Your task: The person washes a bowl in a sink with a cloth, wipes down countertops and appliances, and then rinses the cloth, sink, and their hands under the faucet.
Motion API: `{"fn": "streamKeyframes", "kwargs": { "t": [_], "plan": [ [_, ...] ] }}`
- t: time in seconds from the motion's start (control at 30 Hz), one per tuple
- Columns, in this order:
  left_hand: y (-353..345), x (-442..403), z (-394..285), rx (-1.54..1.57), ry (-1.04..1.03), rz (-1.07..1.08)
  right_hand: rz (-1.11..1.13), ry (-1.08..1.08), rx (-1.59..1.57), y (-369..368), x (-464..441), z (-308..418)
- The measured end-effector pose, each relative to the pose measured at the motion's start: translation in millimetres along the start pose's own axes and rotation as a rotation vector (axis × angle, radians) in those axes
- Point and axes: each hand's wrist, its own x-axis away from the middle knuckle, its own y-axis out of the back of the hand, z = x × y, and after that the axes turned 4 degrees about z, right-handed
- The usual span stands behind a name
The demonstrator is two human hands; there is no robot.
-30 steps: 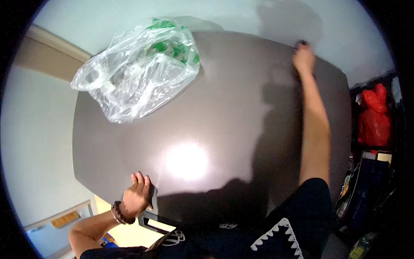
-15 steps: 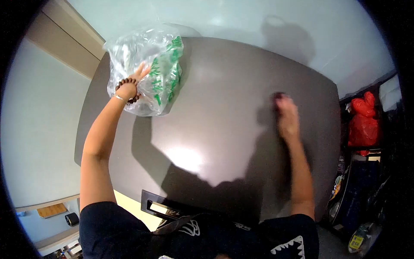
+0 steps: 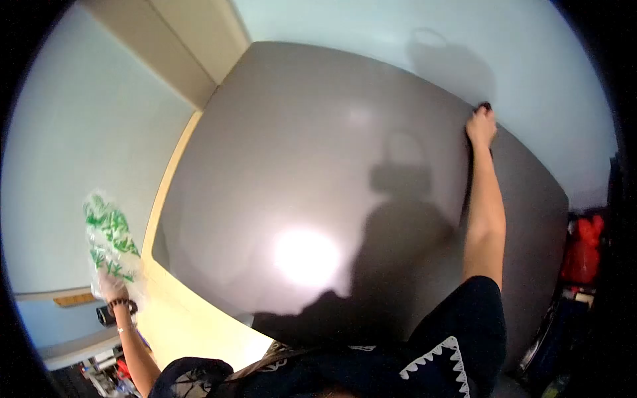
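Note:
At the far left, my left hand [image 3: 113, 288] is closed on a clear plastic bag with green print [image 3: 109, 229], which hangs in front of the pale wall beyond the table's left edge. The translucent film partly covers my fingers. My right arm is stretched to the far right edge of the grey-brown table mat [image 3: 298, 132], close to the wall. There my right hand [image 3: 482, 129] is closed around a small dark object [image 3: 485, 106]; only its top shows above the fingers, too little to name.
Light yellow wood [image 3: 192, 312] shows along the mat's left and near sides. Pale walls stand behind and to the left. A red bag [image 3: 585, 249] sits on the shelving at right. Low at left, a shelf holds a black roll-shaped item [image 3: 105, 315].
The bag has gone from the mat to the far left, gathered smaller in my left hand. My right hand has moved farther back with the dark object. The view has shifted, showing more wood.

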Motion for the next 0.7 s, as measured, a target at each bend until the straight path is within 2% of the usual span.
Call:
{"fn": "streamKeyframes", "kwargs": {
  "t": [0.07, 0.1, 0.13, 0.2, 0.23, 0.27, 0.33, 0.37, 0.43, 0.5, 0.53, 0.57, 0.6, 0.63, 0.67, 0.7],
  "plan": [
    [54, -23, 56, 0.033, -0.075, 0.06, 0.075, 0.06, -0.012, 0, -23, 119],
    [72, -40, 83, 0.428, -0.049, 0.115, 0.112, 0.084, -0.068, -1, -37, 174],
    [59, -32, 81, 0.305, -0.099, 0.045, 0.184, 0.106, -0.078, 2, -48, 233],
    [48, -9, 75, -0.511, -0.213, -0.103, 0.191, 0.165, -0.203, 12, -68, 337],
    [58, -13, 79, -1.221, -0.257, -0.142, 0.134, 0.118, -0.359, -19, -91, 381],
    [83, -18, 116, -0.546, -0.11, -0.194, 0.154, 0.168, -0.311, -23, -91, 432],
    [81, -25, 119, 0.089, 0.099, -0.323, 0.179, 0.248, -0.277, -26, -102, 530],
    [70, -13, 102, 0.152, 0.179, -0.351, 0.126, 0.334, -0.293, -24, -123, 567],
    [49, 10, 75, 0.214, 0.28, -0.416, 0.093, 0.457, -0.318, -12, -123, 607],
    [69, 27, 121, -0.509, 0.108, -0.239, 0.149, 0.932, -0.542, 26, -94, 614],
    [86, 37, 151, -0.907, 0.019, -0.222, 0.07, 1.066, -0.637, 61, -46, 614],
    [112, 37, 191, -1.339, -0.109, -0.227, 0.318, 1.205, -0.629, 107, 10, 597],
    [107, 50, 181, -1.349, -0.069, -0.195, -0.005, 1.452, -0.748, 108, 51, 590],
    [86, 47, 152, -1.038, -0.005, -0.157, 0.285, 1.526, -0.813, 141, 104, 571],
    [50, 32, 121, -0.714, 0.047, -0.135, 0.397, 1.448, -1.007, 168, 153, 551],
    [31, 19, 102, -0.388, 0.1, -0.106, 0.289, 1.78, -0.759, 191, 189, 532]
  ]
}}
